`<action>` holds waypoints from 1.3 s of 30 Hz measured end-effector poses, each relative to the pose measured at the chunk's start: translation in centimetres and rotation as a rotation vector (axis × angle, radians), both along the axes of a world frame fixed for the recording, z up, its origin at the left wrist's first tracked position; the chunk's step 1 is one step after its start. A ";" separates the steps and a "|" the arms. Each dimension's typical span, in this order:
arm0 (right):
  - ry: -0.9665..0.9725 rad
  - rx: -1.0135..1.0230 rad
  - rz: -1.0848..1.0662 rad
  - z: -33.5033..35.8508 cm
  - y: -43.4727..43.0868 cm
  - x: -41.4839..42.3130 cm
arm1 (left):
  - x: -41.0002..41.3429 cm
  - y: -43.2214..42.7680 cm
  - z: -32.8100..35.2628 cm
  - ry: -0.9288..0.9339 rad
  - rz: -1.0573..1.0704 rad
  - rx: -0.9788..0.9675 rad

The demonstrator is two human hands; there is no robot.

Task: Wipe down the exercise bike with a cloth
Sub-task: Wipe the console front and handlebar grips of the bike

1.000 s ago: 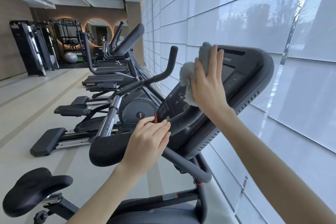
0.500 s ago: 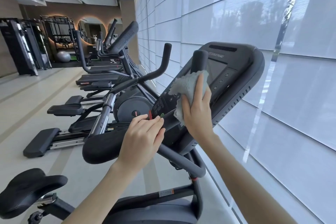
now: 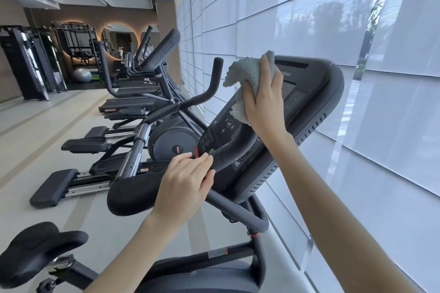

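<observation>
Bike (image 3: 238, 254): dark frame, seat (image 3: 35, 247) at lower left, console (image 3: 316, 131) tilted up beside blinds (image 3: 309, 7). Cloth (image 3: 245, 74): pale, bunched, high in front of console, over the upright bar end. Right hand (image 3: 266, 100): fingers closed over cloth, holding it there. Left hand (image 3: 183, 183): fingers curled round handlebar (image 3: 133, 194), gripping it just below console's lower edge. Ellipticals (image 3: 171, 135): row beyond, along blinds. Ball (image 3: 82, 75): grey, far end of room.
</observation>
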State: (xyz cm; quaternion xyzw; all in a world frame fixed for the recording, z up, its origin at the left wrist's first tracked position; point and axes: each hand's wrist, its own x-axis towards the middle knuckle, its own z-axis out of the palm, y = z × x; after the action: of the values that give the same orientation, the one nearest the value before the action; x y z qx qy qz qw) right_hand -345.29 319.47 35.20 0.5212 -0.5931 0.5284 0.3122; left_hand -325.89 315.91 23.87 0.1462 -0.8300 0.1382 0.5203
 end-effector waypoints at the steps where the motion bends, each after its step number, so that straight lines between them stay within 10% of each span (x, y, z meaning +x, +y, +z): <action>1: -0.031 -0.008 0.007 -0.5 0.0 0.2 | 0.0 0.0 -0.1 0.000 0.000 0.001; 10: -0.307 0.077 0.138 -7.9 1.8 2.8 | 0.1 0.1 0.0 -0.026 -0.001 0.007; 15: 0.209 0.004 -0.197 -1.1 2.1 0.6 | 1.5 -0.1 -0.2 -0.105 -0.034 -0.019; 18: 0.621 0.322 -0.466 2.8 1.3 -0.7 | 2.7 -0.5 -0.4 -0.134 -0.036 -0.050; 24: 1.017 0.480 -0.501 1.3 1.2 0.0 | 4.1 -1.5 0.3 -0.139 -0.112 -0.092; 39: 0.901 0.183 -0.209 -4.1 1.5 3.9 | 5.8 -3.9 -0.8 -0.133 -0.226 -0.070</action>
State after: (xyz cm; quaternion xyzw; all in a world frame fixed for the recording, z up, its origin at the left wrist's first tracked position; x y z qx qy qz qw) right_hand -341.42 320.99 31.05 0.6613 -0.4920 0.1608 0.5429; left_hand -320.12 312.06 23.10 0.0244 -0.8684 0.1169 0.4812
